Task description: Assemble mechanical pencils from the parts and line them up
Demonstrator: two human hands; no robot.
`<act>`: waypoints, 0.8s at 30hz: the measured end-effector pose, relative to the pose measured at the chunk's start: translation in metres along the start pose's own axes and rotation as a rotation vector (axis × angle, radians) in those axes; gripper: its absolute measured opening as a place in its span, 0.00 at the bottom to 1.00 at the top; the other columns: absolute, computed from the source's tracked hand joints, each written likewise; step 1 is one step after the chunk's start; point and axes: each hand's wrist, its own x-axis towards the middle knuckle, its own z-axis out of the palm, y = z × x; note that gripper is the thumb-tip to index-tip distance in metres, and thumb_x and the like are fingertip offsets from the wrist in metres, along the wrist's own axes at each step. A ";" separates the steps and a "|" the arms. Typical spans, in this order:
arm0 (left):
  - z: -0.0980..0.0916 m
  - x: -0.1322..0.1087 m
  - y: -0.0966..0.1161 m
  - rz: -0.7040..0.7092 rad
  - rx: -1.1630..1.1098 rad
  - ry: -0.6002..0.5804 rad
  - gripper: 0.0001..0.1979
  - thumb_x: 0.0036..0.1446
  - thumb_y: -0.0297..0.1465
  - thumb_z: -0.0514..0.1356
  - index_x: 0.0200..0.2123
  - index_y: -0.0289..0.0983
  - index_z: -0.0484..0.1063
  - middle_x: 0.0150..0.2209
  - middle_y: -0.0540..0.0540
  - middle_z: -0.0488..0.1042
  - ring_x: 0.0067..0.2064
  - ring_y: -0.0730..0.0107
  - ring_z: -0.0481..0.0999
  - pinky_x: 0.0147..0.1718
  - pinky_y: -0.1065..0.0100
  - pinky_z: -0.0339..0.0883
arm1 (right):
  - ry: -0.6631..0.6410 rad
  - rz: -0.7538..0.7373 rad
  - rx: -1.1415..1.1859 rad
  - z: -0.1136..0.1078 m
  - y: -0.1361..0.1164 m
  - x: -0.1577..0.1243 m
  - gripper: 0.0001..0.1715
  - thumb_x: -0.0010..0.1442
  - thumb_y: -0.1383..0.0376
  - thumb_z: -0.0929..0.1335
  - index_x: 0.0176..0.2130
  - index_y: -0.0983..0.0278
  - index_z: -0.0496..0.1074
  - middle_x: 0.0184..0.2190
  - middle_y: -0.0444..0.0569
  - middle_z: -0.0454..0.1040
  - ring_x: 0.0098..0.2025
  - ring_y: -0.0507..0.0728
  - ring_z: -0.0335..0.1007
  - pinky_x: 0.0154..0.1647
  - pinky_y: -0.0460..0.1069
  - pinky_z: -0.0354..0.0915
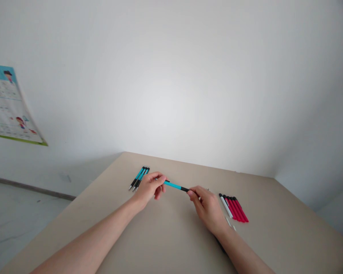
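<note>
Between my two hands a blue pen (173, 185) with a black grip is held up over the table, lying nearly level. My left hand (151, 187) pinches its clip end, and my right hand (207, 205) pinches the black grip end, where the fingers hide the tip. Just beyond my left hand, several blue pens (139, 178) with black grips lie side by side, partly covered by that hand. To the right of my right hand lies a row of several red pen barrels (238, 209) with black ends, with a white one (226, 206) at its left.
The beige table (165, 236) meets the white wall at the back. Small white pieces (228, 222) and a dark thing (220, 246) lie near my right wrist, partly hidden by it. A poster (14, 104) hangs on the left wall.
</note>
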 end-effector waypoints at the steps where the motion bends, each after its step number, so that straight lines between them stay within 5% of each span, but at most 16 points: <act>1: 0.000 0.000 0.000 -0.006 0.008 -0.012 0.17 0.51 0.43 0.60 0.31 0.32 0.69 0.19 0.50 0.70 0.13 0.80 0.62 0.12 0.77 0.50 | -0.003 -0.006 -0.007 0.000 0.000 0.000 0.18 0.66 0.58 0.58 0.30 0.62 0.68 0.24 0.45 0.70 0.26 0.53 0.64 0.27 0.45 0.56; 17: -0.001 -0.002 0.000 0.113 0.091 -0.078 0.17 0.53 0.42 0.60 0.34 0.32 0.68 0.22 0.49 0.72 0.14 0.80 0.63 0.13 0.76 0.53 | -0.067 0.047 0.029 -0.004 -0.006 0.000 0.28 0.67 0.55 0.54 0.21 0.63 0.62 0.17 0.42 0.64 0.20 0.51 0.60 0.24 0.45 0.53; 24: 0.000 -0.002 -0.002 0.065 0.022 -0.044 0.20 0.53 0.46 0.59 0.37 0.34 0.66 0.22 0.50 0.72 0.13 0.80 0.63 0.12 0.77 0.51 | 0.034 0.021 0.007 -0.003 -0.003 0.000 0.23 0.67 0.56 0.56 0.25 0.63 0.65 0.20 0.43 0.68 0.23 0.51 0.64 0.26 0.45 0.55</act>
